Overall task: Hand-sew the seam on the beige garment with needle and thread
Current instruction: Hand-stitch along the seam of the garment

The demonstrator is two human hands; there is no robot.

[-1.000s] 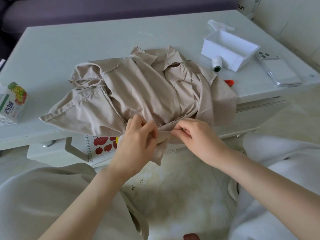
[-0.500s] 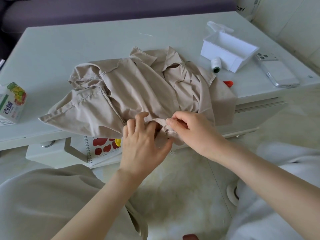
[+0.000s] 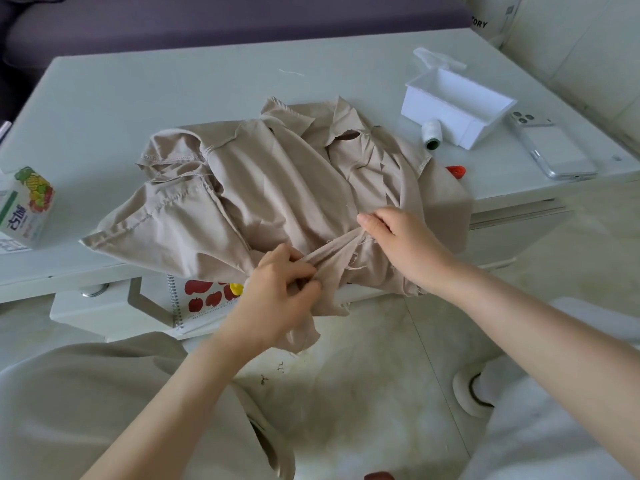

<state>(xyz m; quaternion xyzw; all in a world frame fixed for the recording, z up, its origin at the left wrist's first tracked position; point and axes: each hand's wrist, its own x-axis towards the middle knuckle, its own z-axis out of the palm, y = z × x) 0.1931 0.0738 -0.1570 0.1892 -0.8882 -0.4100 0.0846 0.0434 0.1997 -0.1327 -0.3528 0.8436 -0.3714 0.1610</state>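
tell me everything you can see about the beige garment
The beige garment is thin, woven-looking cloth, crumpled, with stitched seams and a fraying raw edge. It lies heaped on the white table, and its near part hangs over the front edge. The left hand pinches a fold of that hanging part. The right hand holds the cloth a little further right, and a strip of it runs stretched between the two hands.
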